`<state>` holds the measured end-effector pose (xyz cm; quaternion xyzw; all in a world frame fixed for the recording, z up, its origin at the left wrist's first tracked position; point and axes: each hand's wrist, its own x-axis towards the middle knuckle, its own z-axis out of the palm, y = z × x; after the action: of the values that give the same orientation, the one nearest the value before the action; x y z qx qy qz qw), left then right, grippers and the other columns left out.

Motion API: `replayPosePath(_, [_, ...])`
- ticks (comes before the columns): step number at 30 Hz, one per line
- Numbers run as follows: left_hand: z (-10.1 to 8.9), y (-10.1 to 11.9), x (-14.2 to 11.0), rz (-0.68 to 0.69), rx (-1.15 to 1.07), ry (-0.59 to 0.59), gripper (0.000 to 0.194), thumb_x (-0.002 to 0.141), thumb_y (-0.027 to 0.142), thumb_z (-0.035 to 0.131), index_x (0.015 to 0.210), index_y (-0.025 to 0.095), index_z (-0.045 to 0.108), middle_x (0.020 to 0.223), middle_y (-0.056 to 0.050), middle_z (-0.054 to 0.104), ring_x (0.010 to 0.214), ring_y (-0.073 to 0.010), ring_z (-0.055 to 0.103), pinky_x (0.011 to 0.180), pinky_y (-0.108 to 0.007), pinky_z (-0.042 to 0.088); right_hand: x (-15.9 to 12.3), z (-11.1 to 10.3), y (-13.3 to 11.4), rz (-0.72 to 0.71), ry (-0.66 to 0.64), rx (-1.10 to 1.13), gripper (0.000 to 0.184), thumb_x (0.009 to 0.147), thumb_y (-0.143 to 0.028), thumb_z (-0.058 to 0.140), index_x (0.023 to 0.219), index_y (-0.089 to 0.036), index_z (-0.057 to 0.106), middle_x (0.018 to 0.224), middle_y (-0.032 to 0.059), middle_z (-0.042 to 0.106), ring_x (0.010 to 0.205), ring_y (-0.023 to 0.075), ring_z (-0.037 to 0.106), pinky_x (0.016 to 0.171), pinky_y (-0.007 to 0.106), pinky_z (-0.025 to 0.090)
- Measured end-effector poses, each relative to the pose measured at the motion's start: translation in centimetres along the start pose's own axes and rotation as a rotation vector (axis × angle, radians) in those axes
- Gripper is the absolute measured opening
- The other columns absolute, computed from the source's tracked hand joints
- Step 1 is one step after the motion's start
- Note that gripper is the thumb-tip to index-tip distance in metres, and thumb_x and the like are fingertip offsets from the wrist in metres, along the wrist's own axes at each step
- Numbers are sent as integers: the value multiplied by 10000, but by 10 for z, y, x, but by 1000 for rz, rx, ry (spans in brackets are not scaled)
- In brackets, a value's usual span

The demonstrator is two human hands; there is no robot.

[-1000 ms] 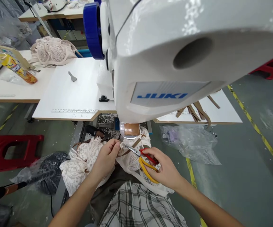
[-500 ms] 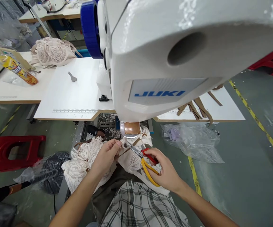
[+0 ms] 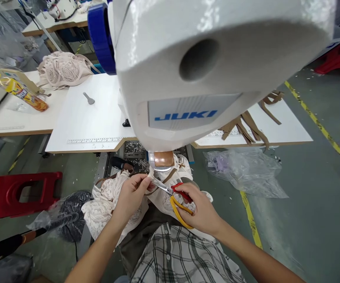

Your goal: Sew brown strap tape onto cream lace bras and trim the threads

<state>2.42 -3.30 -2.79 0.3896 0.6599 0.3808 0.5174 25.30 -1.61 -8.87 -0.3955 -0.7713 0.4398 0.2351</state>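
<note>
Where the scene begins at the near left, a red plastic stool [image 3: 5, 192] stands on the floor, while at the far left a yellow-capped drink bottle [image 3: 20, 93] is on the neighbouring counter [image 3: 40, 121]. Next to the right comes the white counter [image 3: 97, 122], with a small grey tool [image 3: 89, 99] lying on it. Nearer, bunched lace garments [image 3: 99, 210] spread out beside the left hand [image 3: 131, 193], whose grip is closed, thumb against fingers, on the pale fabric end [image 3: 151, 173], just in front of the sewing machine [image 3: 170, 86]. The fabric looks light, soft and limp, likely to fold away from a blade unless pulled taut; a pinch close to the edge seems the best hold, with the fingertips clear of the steel. The lace may well snag on a sharp point. To the right of that pinch, red-and-yellow-handled scissors [image 3: 169, 191] reach toward the fabric end; whether the blades are biting into it, I cannot tell. They appear rigid and easily managed by their handle loops, where the right hand [image 3: 201, 208] has its grip closed around them. Farther right, brown fabric strips [image 3: 248, 126] overhang the counter's near edge, above a clear plastic bag [image 3: 251, 173].
</note>
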Motion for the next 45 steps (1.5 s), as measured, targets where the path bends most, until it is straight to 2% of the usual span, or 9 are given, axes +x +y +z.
replayPosePath(8, [1,-9,1,-41,-227,-15,287,908,438,589,864,167,676,794,-31,686,727,-144,620,729,-270,518,8,-1,-4,-19,28,-4,400,783,-206,636,1166,-250,528,1042,76,613,815,201,585,672,319,507])
replayPosePath(14, [5,-8,-1,-27,-122,-53,270,905,421,584,883,172,687,769,-27,687,718,-152,639,694,-263,518,16,-1,-7,-49,26,-22,406,786,-208,646,1178,-245,546,1053,73,640,809,189,600,679,309,516])
replayPosePath(23, [2,-7,-1,-21,-42,-54,265,928,390,535,825,177,654,802,-28,686,719,-142,620,701,-261,513,20,-13,-5,-33,-60,-49,343,845,-264,647,1186,-271,610,1115,62,697,951,206,678,756,298,556])
replayPosePath(28, [4,-10,-1,-17,-73,19,251,912,391,559,801,180,640,742,-13,664,670,-138,594,663,-254,492,14,-22,2,-60,-15,-85,320,879,-285,620,1199,-261,622,1088,65,721,935,207,702,769,304,570])
replayPosePath(31, [5,-12,-1,33,-92,68,230,904,358,560,773,186,640,720,-8,655,697,-144,595,697,-255,483,11,-29,4,-51,33,-109,287,866,-275,621,1151,-260,638,1053,62,724,849,192,704,694,286,566])
replayPosePath(37, [3,-12,-2,107,29,149,201,890,331,555,773,192,639,700,0,620,687,-148,578,659,-246,464,7,-40,1,-96,-5,-143,284,828,-210,595,1105,-259,635,996,48,714,775,170,688,625,262,543])
replayPosePath(40, [-1,-13,-3,105,70,138,153,910,332,527,929,208,615,682,17,613,661,-147,580,630,-244,467,9,-52,6,-91,-25,-183,272,841,-219,585,1105,-260,633,1017,46,711,780,170,687,631,268,544])
replayPosePath(43, [-9,-13,-5,119,175,119,288,908,309,524,1182,223,546,673,27,628,659,-156,594,637,-254,474,19,-73,21,-38,8,-301,249,867,-293,589,1106,-254,646,997,54,717,764,195,687,590,290,533])
replayPosePath(45, [-13,-11,-6,100,217,78,266,911,320,509,1145,210,570,670,13,635,646,-159,594,616,-255,472,28,-90,33,13,70,-396,271,876,-355,599,1115,-242,654,990,68,718,759,219,684,565,307,519])
